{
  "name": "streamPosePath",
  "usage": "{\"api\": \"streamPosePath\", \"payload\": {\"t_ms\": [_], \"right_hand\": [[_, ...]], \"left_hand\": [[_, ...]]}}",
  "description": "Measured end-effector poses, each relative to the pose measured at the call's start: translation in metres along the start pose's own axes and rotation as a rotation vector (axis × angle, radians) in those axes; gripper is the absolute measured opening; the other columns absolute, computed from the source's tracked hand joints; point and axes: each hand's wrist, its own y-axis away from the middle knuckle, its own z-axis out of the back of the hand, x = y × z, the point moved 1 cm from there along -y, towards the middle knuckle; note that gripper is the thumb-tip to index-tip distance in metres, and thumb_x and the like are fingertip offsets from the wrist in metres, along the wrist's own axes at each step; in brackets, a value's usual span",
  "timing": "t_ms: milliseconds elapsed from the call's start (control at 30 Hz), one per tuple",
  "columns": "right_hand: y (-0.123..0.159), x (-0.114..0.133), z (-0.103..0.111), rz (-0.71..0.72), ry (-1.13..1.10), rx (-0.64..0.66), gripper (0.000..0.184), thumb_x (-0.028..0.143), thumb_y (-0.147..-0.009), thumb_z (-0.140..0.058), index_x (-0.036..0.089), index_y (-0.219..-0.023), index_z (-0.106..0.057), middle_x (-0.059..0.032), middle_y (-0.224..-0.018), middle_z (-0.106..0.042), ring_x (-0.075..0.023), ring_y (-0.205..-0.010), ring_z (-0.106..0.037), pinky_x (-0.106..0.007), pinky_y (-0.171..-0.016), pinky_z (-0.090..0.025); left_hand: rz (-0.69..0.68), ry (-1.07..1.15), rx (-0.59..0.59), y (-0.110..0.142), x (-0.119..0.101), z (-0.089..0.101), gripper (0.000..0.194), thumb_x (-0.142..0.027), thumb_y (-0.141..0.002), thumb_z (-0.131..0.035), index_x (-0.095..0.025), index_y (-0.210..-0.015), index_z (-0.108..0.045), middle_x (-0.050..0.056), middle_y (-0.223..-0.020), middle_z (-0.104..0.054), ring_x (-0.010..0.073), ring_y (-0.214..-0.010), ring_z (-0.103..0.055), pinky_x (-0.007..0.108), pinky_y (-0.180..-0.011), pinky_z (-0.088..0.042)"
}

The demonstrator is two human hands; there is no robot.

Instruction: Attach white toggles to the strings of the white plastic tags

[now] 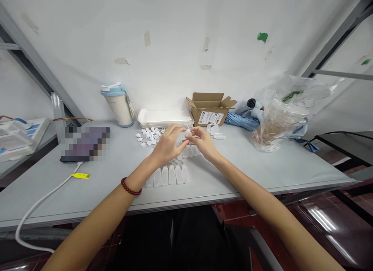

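Note:
My left hand and my right hand meet above the middle of the table. Between their fingertips is a small white translucent plastic piece with a thin tip pointing up; the fingers hide much of it. Both hands are closed on it, thumb against fingers. Under my hands, a row of flat translucent plastic bottles with thin curved tops lies near the front edge. More such bottles lie behind, partly covered by my right hand. A pile of small white caps sits left of my left hand.
At the back stand stacked white trays, an open cardboard box and a blue-lidded cup. Loose translucent pieces lie before the box. A cabled, pixelated device is left; blue cloth and a bagged drink are right.

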Motion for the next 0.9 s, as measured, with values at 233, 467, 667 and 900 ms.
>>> {"api": "streamPosePath", "payload": {"t_ms": [233, 467, 667, 900], "right_hand": [[0.006, 0.005, -0.004, -0.072, -0.054, 0.002, 0.043, 0.041, -0.061, -0.076, 0.018, -0.083, -0.047, 0.0014, -0.077, -0.060, -0.0168, -0.068, -0.067, -0.030, -0.059, -0.053], [0.007, 0.010, -0.005, -0.076, -0.046, 0.040, 0.042, 0.046, -0.063, -0.075, 0.018, -0.078, -0.048, 0.0001, -0.073, -0.061, -0.0194, -0.072, -0.068, -0.032, -0.063, -0.054], [0.006, 0.015, 0.001, -0.111, -0.021, 0.125, 0.034, 0.040, -0.069, -0.071, 0.017, -0.079, -0.049, -0.0019, -0.077, -0.064, -0.0199, -0.074, -0.068, -0.032, -0.064, -0.053], [-0.002, 0.015, 0.014, -0.139, 0.111, 0.264, 0.023, 0.032, -0.070, -0.071, 0.016, -0.079, -0.057, -0.0018, -0.074, -0.065, -0.0146, -0.072, -0.065, -0.027, -0.064, -0.052]], "left_hand": [[-0.054, -0.076, 0.154, 0.003, -0.003, -0.004, 0.037, -0.031, -0.080, -0.063, -0.016, -0.112, -0.051, 0.012, -0.112, -0.056, 0.0257, -0.104, -0.051, 0.042, -0.086, -0.046], [0.000, -0.109, 0.167, 0.002, -0.005, -0.001, 0.034, -0.028, -0.081, -0.060, -0.014, -0.110, -0.051, 0.011, -0.104, -0.056, 0.0256, -0.099, -0.051, 0.039, -0.081, -0.046], [0.046, -0.118, 0.187, 0.002, -0.002, 0.001, 0.037, -0.029, -0.077, -0.062, -0.015, -0.110, -0.053, 0.010, -0.102, -0.056, 0.0252, -0.097, -0.051, 0.038, -0.080, -0.047], [-0.015, -0.077, 0.179, 0.002, -0.001, 0.002, 0.034, -0.030, -0.074, -0.065, -0.017, -0.105, -0.056, 0.010, -0.106, -0.058, 0.0268, -0.101, -0.050, 0.041, -0.081, -0.046]]}}
